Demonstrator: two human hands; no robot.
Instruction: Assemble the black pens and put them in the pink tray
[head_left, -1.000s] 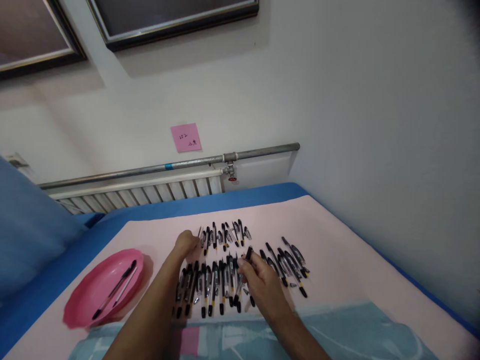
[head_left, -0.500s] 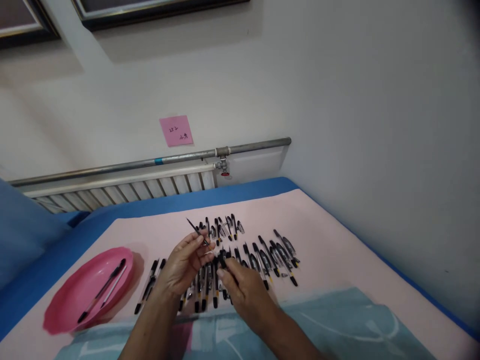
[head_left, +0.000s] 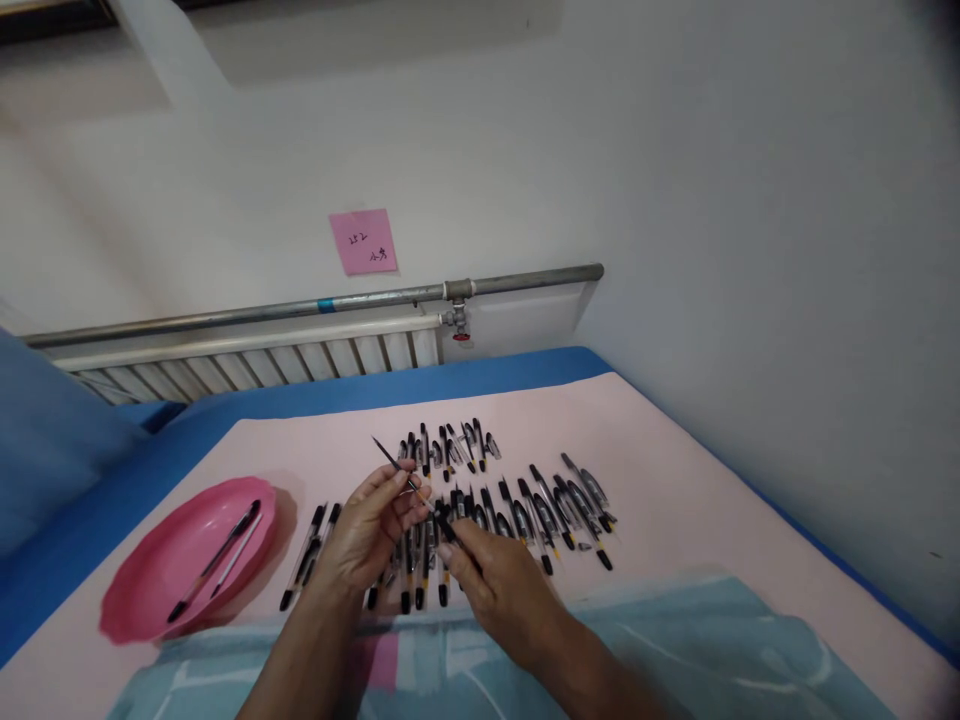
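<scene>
My left hand (head_left: 379, 520) pinches a thin, dark pen refill (head_left: 387, 453) between thumb and fingers, its dark end pointing up and to the left. Close by on the right, my right hand (head_left: 499, 590) grips a pen barrel (head_left: 445, 524) with a black end, mostly covered by the fingers. The refill's lower end lines up with the barrel; whether it is inside is too small to tell. Beneath and beyond both hands lie several black-and-clear pen parts (head_left: 532, 510) in a loose row, with another group of pen parts (head_left: 448, 448) farther back.
A pink oval dish (head_left: 142, 585) on the left holds a pen (head_left: 214, 560) and a slim white stick (head_left: 238, 555). More pens (head_left: 304, 560) lie beside the dish. A light-blue cloth (head_left: 675, 640) covers the near edge. A radiator (head_left: 315, 360) and pipe (head_left: 525, 282) run along the wall.
The view has shifted slightly, so the table and dish appear higher and farther right. Both hands keep their grips, and the refill and barrel now look more nearly joined.
</scene>
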